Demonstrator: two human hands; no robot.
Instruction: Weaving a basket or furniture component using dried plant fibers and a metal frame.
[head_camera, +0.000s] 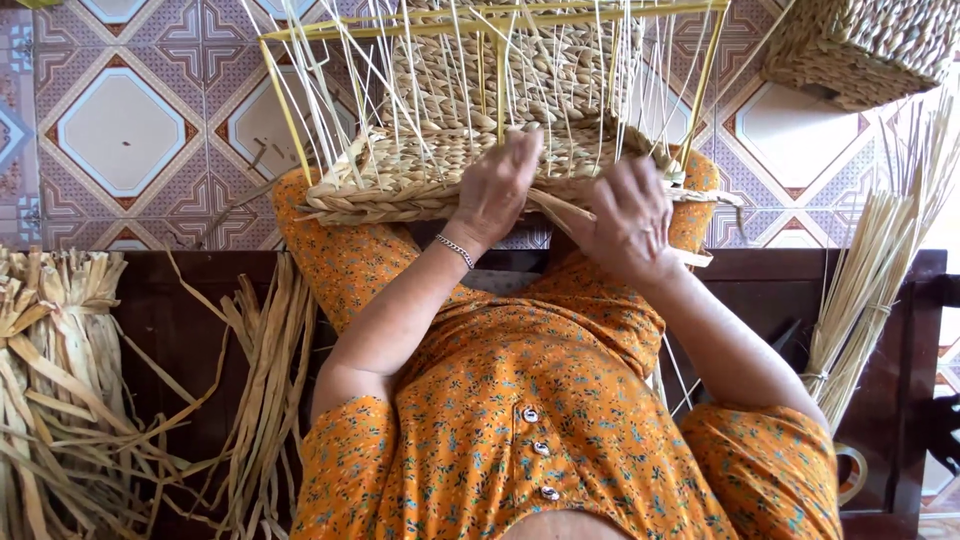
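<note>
got the half-woven basket (440, 180) propped on my knees, left hand (497, 190) pressing it steady, right hand (628, 215) pinching 1 strand (560, 208) tight.

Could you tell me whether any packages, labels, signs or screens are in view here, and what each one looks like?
None in view: only the half-woven basket under both hands, a finished basket at top right, and bundles of straw.
</note>
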